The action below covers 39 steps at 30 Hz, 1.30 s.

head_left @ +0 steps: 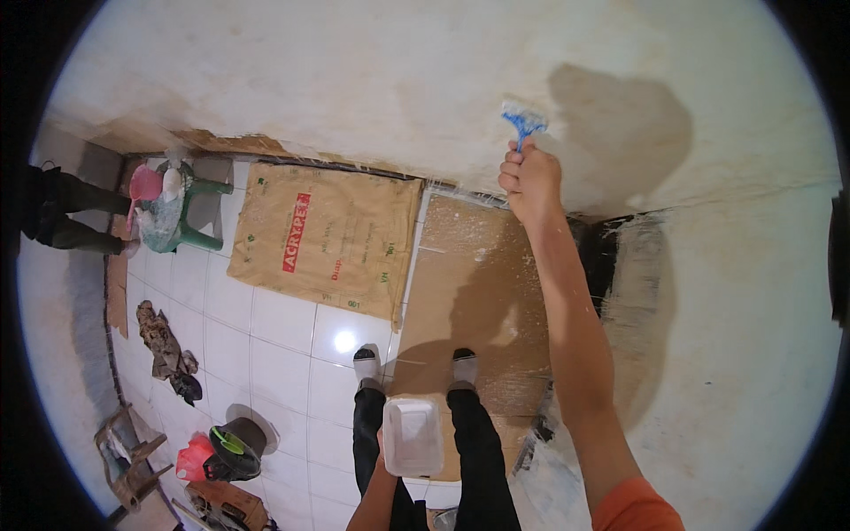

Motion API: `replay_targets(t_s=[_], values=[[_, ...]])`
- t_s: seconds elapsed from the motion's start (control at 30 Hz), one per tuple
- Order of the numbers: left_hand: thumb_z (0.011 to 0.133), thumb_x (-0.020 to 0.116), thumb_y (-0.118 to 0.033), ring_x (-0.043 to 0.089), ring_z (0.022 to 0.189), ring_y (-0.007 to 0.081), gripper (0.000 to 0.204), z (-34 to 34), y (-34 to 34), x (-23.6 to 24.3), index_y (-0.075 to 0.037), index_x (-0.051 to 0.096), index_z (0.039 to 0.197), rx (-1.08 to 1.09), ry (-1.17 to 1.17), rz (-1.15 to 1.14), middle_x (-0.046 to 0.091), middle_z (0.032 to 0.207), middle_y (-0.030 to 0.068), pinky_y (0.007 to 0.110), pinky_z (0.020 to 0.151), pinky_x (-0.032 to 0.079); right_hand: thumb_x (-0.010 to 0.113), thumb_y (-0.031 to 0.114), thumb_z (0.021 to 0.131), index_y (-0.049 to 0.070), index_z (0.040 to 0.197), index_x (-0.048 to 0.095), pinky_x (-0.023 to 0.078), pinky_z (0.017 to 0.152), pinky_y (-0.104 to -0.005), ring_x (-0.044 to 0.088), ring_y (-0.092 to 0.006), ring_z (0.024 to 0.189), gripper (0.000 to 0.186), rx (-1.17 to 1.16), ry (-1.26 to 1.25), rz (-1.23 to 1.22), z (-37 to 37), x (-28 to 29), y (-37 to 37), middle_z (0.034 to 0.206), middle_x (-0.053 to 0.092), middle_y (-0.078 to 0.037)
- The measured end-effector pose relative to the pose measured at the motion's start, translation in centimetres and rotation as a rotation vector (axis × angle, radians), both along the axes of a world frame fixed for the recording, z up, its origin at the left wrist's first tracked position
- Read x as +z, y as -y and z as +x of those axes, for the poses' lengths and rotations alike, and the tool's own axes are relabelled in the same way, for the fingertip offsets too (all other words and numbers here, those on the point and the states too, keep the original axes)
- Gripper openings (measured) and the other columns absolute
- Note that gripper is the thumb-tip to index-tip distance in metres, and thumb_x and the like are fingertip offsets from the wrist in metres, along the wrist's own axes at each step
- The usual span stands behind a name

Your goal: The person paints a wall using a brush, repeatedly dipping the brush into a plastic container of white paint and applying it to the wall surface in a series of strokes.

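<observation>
My right hand [531, 177] is raised to the wall [390, 80], closed around the handle of a blue paintbrush [524, 119]. White paint covers much of its wide head, which is at the wall surface; whether it touches cannot be made out. Low in front of my legs, my left hand [382, 456] grips the left side of a white rectangular plastic tub [413, 434]. Most of the fingers on that hand are hidden by the tub. A thin white layer shows inside it.
Brown cardboard [478, 292] and a tan printed sack [328, 239] cover floor tiles along the wall. At left, a person [84, 208] in dark trousers stands by a green plastic stool [190, 212] bearing a pink dipper [146, 183]. Crumpled cloth [164, 341] and a black bucket [239, 442] lie nearer.
</observation>
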<state>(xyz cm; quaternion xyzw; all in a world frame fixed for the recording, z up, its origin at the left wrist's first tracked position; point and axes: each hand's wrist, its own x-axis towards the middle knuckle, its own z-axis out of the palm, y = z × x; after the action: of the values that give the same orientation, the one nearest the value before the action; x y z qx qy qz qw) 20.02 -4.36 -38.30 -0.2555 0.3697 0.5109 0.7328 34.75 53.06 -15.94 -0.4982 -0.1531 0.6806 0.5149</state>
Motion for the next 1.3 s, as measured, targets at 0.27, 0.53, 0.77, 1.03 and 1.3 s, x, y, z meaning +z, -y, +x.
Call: replay_targets(t_s=[0.27, 0.53, 0.77, 1.03, 1.3], values=[[0.085, 0.054, -0.055, 0.059, 0.113, 0.0321, 0.069, 1.2, -4.5, 3.9, -0.01, 0.048, 0.137, -0.009, 0.141, 0.036, 0.056, 0.129, 0.0127, 0.053, 0.094, 0.05, 0.041, 0.029, 0.103, 0.005, 0.092, 0.05, 0.021, 0.04, -0.023, 0.031, -0.0041, 0.045, 0.028, -0.062, 0.139, 0.56, 0.9, 7.2, 1.4, 0.062, 0.041, 0.003], [0.086, 0.052, -0.055, 0.056, 0.118, 0.0313, 0.07, 1.8, -5.5, 4.1, -0.009, 0.047, 0.138, -0.011, 0.053, 0.087, 0.054, 0.133, 0.0125, 0.051, 0.099, 0.046, 0.042, 0.036, 0.102, 0.008, 0.088, 0.051, 0.025, 0.036, -0.0232, 0.035, -0.0075, 0.042, 0.033, 0.086, 0.397, 0.037, 2.8, -13.6, 1.1, 0.062, 0.043, 0.002], [0.087, 0.052, -0.056, 0.054, 0.12, 0.0318, 0.072, 2.9, -9.0, 6.6, -0.008, 0.043, 0.141, 0.1, 0.023, 0.244, 0.052, 0.135, 0.0133, 0.051, 0.1, 0.046, 0.042, 0.024, 0.102, 0.006, 0.089, 0.051, 0.02, 0.036, -0.0214, 0.033, -0.0059, 0.045, 0.023, 0.041, 0.018, -0.082, 5.8, -3.4, -0.1, 0.066, 0.042, 0.002], [0.094, 0.047, -0.043, 0.061, 0.109, 0.0301, 0.056, 6.3, -27.9, 13.0, -0.005, 0.048, 0.135, 0.024, 0.006, 0.266, 0.058, 0.124, 0.0153, 0.046, 0.092, 0.052, 0.047, 0.024, 0.1, -0.002, 0.111, 0.059, 0.023, 0.037, -0.0193, 0.034, -0.0029, 0.046, 0.03, 0.285, 0.436, 0.218, 8.9, 16.3, 10.1, 0.065, 0.047, 0.001], [0.096, 0.045, -0.041, 0.063, 0.1, 0.0277, 0.05, 8.5, -33.6, 18.9, -0.004, 0.052, 0.129, -0.026, -0.13, 0.214, 0.061, 0.114, 0.0147, 0.043, 0.084, 0.055, 0.06, 0.002, 0.085, 0.003, 0.11, 0.066, 0.047, 0.058, -0.0313, 0.06, -0.0198, 0.063, 0.026, 0.729, 1.269, 0.33, 10.3, 19.5, 22.2, 0.076, 0.063, -0.012]])
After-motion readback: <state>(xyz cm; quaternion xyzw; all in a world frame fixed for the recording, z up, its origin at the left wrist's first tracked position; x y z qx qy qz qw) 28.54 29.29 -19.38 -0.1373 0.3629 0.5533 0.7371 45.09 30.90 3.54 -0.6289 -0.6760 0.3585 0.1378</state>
